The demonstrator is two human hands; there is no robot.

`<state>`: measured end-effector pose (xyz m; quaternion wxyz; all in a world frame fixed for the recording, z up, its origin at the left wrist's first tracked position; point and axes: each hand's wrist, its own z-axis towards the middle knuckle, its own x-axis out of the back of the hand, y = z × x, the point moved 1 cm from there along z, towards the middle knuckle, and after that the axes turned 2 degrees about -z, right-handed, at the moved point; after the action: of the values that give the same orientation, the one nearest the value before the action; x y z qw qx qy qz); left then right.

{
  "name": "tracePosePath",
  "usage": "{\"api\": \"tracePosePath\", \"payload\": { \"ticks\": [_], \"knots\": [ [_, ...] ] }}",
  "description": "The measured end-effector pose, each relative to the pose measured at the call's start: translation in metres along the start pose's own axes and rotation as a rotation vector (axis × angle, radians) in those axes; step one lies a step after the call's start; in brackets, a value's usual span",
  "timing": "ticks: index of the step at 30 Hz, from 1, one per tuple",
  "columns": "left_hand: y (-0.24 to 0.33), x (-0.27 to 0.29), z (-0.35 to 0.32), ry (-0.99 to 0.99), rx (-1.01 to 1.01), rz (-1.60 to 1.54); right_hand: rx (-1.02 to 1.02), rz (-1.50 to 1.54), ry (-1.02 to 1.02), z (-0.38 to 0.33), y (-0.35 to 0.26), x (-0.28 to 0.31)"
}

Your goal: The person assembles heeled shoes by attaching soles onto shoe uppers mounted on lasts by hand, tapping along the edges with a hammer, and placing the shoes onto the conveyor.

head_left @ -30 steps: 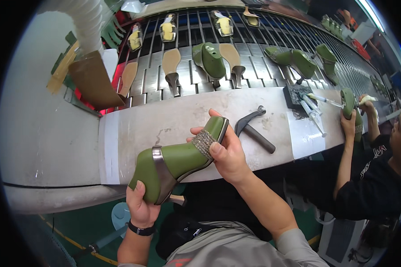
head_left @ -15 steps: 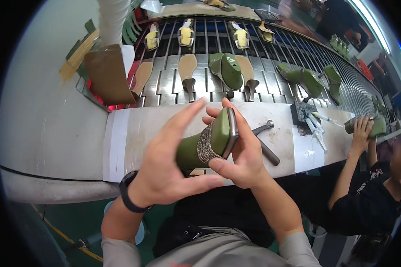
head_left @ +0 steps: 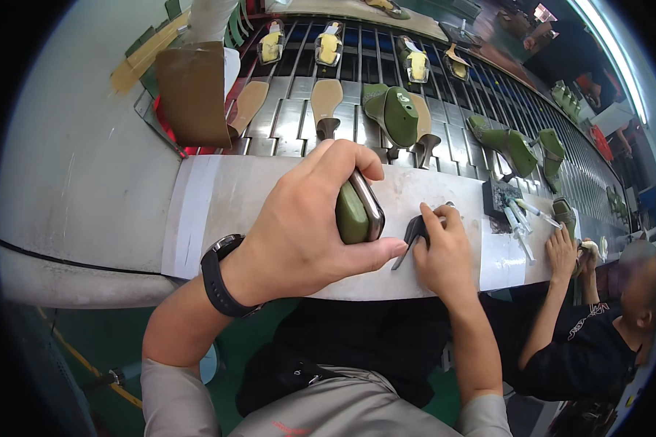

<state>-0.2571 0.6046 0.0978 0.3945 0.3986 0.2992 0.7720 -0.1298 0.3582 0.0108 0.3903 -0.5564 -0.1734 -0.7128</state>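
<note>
Counter point(head_left: 226, 211): pale grey strip, scuffed, along a slatted metal conveyor point(head_left: 299, 124) carrying tan soles and green shoes. Floor green. Left hand point(head_left: 306, 226): fingers wrapped around green shoe point(head_left: 356, 211), held over the counter's near edge. Right hand point(head_left: 444, 251): fingers closed on dark hammer point(head_left: 413, 234), resting on the counter beside it. Another person seated at the right end.

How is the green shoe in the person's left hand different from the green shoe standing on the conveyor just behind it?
The held green shoe is gripped in the left hand over the white bench, mostly hidden by fingers; the conveyor shoe stands free on the slatted belt, in full view. The held one shows a metallic edge; the conveyor one shows plain green. Both are the same olive green.
</note>
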Motion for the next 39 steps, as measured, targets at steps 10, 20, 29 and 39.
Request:
{"api": "tracePosePath", "payload": {
  "ticks": [10, 20, 29, 39],
  "knots": [
    [-0.007, 0.004, -0.004, -0.053, -0.096, -0.051, 0.107, 0.325, 0.320, 0.005, -0.030, 0.026],
    [-0.010, 0.002, 0.003, -0.160, -0.152, -0.144, 0.508, 0.741, 0.323, -0.004, -0.089, 0.090],
    [-0.006, 0.006, -0.006, -0.165, -0.138, -0.121, 0.587, 0.702, 0.333, 0.007, -0.096, 0.100],
    [0.005, 0.009, -0.017, -0.216, -0.158, -0.083, 0.765, 0.657, 0.136, 0.026, -0.096, 0.136]
  ]
}}
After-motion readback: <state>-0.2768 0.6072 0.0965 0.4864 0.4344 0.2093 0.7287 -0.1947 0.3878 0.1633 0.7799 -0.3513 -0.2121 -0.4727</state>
